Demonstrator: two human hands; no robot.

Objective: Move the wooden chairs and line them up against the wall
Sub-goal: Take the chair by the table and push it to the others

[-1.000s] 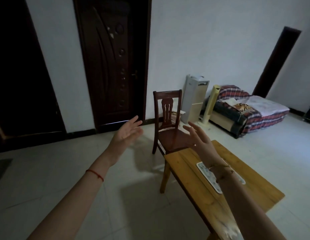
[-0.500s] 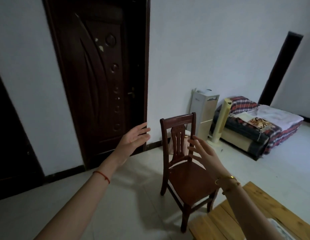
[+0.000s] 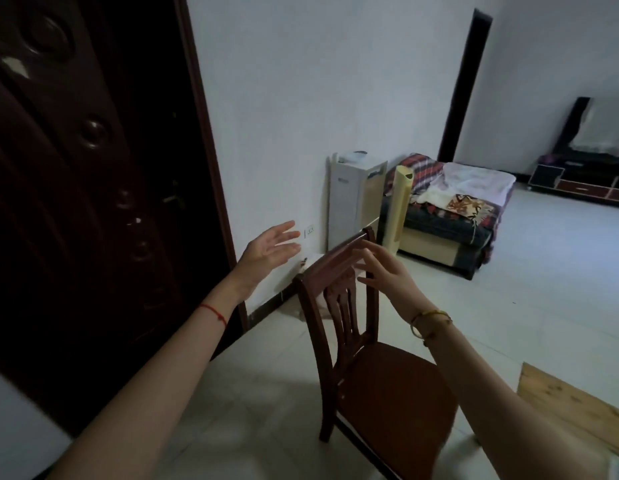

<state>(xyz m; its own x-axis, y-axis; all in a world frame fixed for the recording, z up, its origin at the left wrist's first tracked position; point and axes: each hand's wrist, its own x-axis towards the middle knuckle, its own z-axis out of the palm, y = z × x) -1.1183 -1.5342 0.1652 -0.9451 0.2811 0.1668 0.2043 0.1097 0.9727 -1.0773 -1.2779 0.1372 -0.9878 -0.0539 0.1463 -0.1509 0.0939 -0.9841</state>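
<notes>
While reaching for the wooden chair point(image 3: 367, 358), still in the approach step, nothing gripped yet. Left hand point(image 3: 270, 249) open, palm up, held clear of the chair on the door side; right hand point(image 3: 387, 271) open, fingers spread, fingertips at or just short of the top rail, contact not certain. Chair upright on the tiled floor point(image 3: 543, 289), near the white wall point(image 3: 318, 98) but apart from it, back turned toward the dark door point(image 3: 76, 202).

Next, probably: closing both hands on the top rail, lifting, carrying to the wall, setting the back flush.

Against half a second ago: much closer, chair larger in view, right hand now up at the rail, wooden surface point(image 3: 574, 403) reduced to a corner at the right edge.
</notes>
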